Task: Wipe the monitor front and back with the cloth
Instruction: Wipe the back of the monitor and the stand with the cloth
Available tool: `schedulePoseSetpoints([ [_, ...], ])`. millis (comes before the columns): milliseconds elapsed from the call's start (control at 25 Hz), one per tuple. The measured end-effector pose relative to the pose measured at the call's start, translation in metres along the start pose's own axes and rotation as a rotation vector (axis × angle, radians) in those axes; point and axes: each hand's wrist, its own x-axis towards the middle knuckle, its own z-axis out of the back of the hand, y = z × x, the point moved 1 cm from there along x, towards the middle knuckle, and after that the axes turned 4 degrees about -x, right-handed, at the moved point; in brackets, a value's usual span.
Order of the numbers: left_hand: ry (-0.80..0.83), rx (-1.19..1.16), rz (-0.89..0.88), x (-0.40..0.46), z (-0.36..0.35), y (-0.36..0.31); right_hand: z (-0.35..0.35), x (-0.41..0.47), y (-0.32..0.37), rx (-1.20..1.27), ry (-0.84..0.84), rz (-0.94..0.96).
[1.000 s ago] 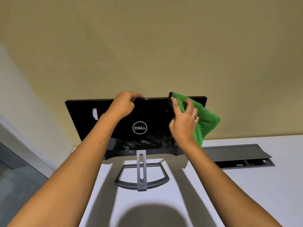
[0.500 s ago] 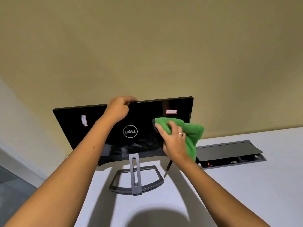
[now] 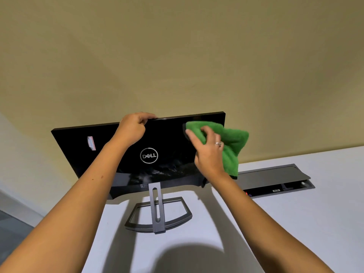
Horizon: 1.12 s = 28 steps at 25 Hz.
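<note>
Under right hand (image 3: 208, 152) fingers: cloth (image 3: 232, 142) pinched against monitor (image 3: 167, 138) back; left hand (image 3: 132, 129) fingers clamped on top edge. Hard push could tip monitor.

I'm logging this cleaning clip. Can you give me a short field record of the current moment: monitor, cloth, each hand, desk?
monitor: black monitor, logo side facing the camera, on a grey stand
cloth: green cloth against the monitor's upper right area
left hand: left hand grips the top edge
right hand: right hand holds the cloth to the panel
desk: white desk with an open cable tray
</note>
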Motion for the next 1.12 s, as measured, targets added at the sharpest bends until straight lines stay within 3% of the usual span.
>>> schedulePoseSetpoints([
  [120, 0.004, -0.006, 0.010, 0.006, -0.001, 0.004, -0.026, -0.039, -0.001, -0.019, 0.100, 0.131],
  [240, 0.005, -0.018, 0.006, 0.008, -0.002, 0.003, -0.039, -0.070, -0.019, 0.024, 0.192, 0.125],
  [440, -0.011, -0.045, 0.006, 0.008, -0.004, 0.006, -0.036, -0.055, -0.039, 0.244, -0.003, -0.228],
  [520, -0.018, -0.054, 0.000, 0.008, -0.004, 0.008, -0.030, -0.037, -0.032, 0.284, -0.062, -0.287],
  [640, -0.018, -0.054, -0.003, 0.009, -0.004, 0.008, -0.028, -0.029, -0.001, 0.255, -0.062, -0.171],
  [840, -0.014, -0.069, 0.003, 0.013, -0.005, 0.003, -0.060, -0.084, 0.032, 0.184, 0.130, 0.046],
  [960, -0.021, -0.089, -0.011, 0.015, -0.006, 0.007, -0.074, -0.115, 0.021, 0.212, 0.152, -0.082],
  [1120, -0.034, -0.091, -0.044, 0.015, -0.008, 0.010, -0.068, -0.096, 0.000, 0.309, -0.047, -0.372],
])
